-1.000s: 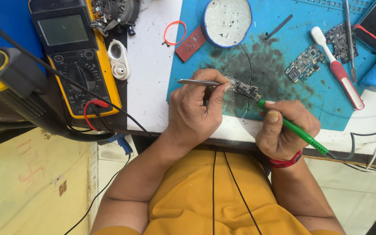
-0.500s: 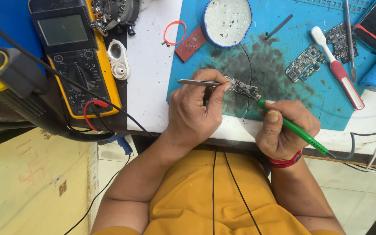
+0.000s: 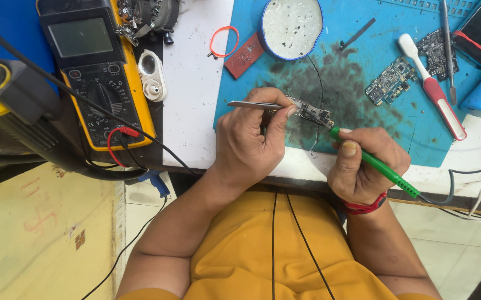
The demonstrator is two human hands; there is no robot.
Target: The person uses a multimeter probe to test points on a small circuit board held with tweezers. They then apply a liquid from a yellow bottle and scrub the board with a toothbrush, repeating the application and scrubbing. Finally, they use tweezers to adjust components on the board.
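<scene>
1. Left hand (image 3: 249, 147), mid frame: shut tight on thin metal tweezers (image 3: 254, 104), tips on small circuit board (image 3: 314, 114).
2. Right hand (image 3: 363, 164), just right of mid: wrapped round green soldering iron (image 3: 379, 166), tip at board's right end.
3. Board lying on blue mat (image 3: 357, 72), dark smudgy patch, on desk (image 3: 190, 100).
4. Upper left: yellow multimeter (image 3: 98, 78).
5. Upper right: 2nd board (image 3: 389, 81) & red-white toothbrush (image 3: 432, 89).

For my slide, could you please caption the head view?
Left hand holds tweezers, right hand a green soldering iron on a circuit board.
</scene>
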